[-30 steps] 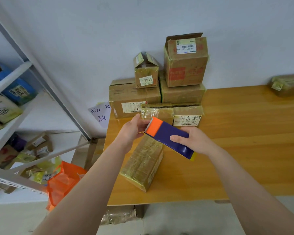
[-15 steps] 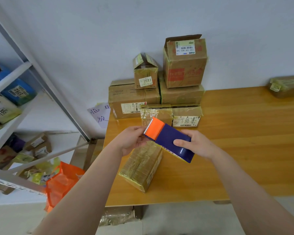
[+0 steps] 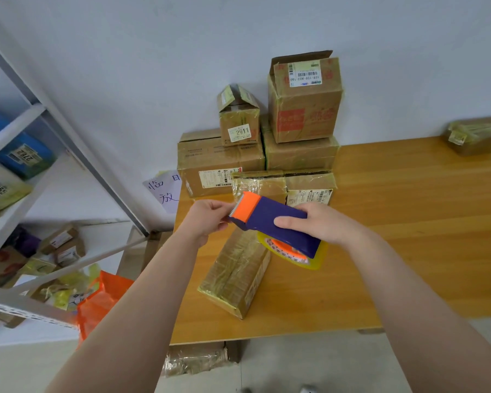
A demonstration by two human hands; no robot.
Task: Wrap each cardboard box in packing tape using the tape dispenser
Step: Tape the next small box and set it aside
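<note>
**Head view.** The right hand (image 3: 321,222) gripped the purple body of the tape dispenser (image 3: 270,218) from above, fingers curled over its top, and held it tilted in the air above the worktop (image 3: 408,251). The left hand (image 3: 207,219) pinched at the toothed orange end of the tape dispenser. Whether tape lay between its fingers could not be told. The yellowish tape roll (image 3: 295,255) showed below the rear of the purple body. Beneath both hands a long cardboard box (image 3: 236,276), covered in glossy tape, lay flat on the worktop near its front left corner. Stacked boxes (image 3: 304,109) stood against the wall at the back of the worktop, and a lone taped package (image 3: 476,137) lay at the far right. A white shelf rack (image 3: 14,130) and an orange bag (image 3: 102,304) stood to the left.
</note>
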